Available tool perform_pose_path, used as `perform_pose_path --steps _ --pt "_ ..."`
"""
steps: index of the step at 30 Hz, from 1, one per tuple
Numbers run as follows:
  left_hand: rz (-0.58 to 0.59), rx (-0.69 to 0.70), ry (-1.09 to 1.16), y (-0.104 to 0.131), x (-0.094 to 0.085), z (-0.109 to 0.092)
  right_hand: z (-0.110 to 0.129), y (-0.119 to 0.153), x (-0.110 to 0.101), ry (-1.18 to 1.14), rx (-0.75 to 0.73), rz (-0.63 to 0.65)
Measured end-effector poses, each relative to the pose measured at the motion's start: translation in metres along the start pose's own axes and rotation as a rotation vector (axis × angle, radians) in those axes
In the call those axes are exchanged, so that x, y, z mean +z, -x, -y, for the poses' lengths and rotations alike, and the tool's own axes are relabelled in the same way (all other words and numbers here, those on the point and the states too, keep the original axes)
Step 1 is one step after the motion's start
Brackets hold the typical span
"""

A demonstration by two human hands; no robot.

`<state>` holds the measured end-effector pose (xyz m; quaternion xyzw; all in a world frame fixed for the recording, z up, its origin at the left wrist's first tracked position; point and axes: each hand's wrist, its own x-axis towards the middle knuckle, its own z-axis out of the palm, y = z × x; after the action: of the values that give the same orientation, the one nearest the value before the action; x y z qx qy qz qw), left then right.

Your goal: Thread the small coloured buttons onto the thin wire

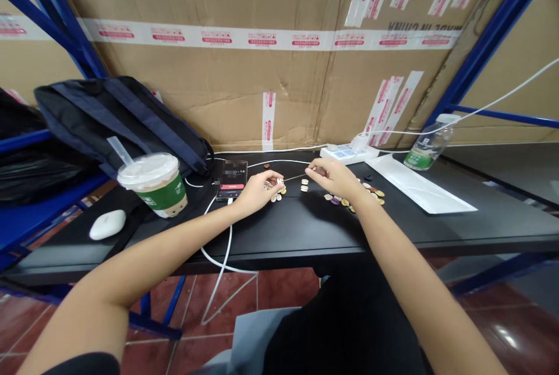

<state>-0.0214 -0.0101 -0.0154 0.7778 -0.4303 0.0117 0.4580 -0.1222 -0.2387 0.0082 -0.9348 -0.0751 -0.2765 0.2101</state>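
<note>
My left hand is closed in a pinch on a small whitish button. A thin thread runs from that button across to my right hand, whose fingertips are pinched together on its other end. Below the left fingers lies a small group of white and yellow buttons. Two pale buttons lie between the hands, one nearer me than the other. Under and beside my right hand spreads a loose pile of white, yellow, purple and brown buttons, partly hidden by the hand and wrist.
On the black table, a phone with a white cable, a lidded drink cup, a white earbud case and a backpack are left. A power strip, white packet and bottle are right. Cardboard stands behind.
</note>
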Motion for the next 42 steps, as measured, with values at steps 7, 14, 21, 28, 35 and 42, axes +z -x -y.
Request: perform_pose_path --steps 7,14,21,28,35,42 --pt "-0.003 0.001 0.023 0.001 0.000 0.001 -0.002 0.000 0.001 -0.016 -0.003 -0.002" --pt "-0.003 -0.006 0.025 0.000 0.000 -0.001 -0.005 -0.001 0.003 0.001 -0.014 -0.010" --pt "-0.002 -0.007 0.022 0.000 0.000 0.000 -0.006 -0.001 0.004 0.017 -0.024 -0.024" --pt "0.002 -0.008 0.024 0.000 0.001 0.002 -0.010 -0.003 0.005 -0.002 -0.074 -0.049" --pt "0.002 0.001 0.022 0.000 0.002 0.004 -0.010 -0.002 0.005 0.037 -0.045 -0.014" --pt "0.013 -0.010 0.053 -0.001 0.002 0.004 -0.011 -0.003 0.006 0.009 -0.062 -0.039"
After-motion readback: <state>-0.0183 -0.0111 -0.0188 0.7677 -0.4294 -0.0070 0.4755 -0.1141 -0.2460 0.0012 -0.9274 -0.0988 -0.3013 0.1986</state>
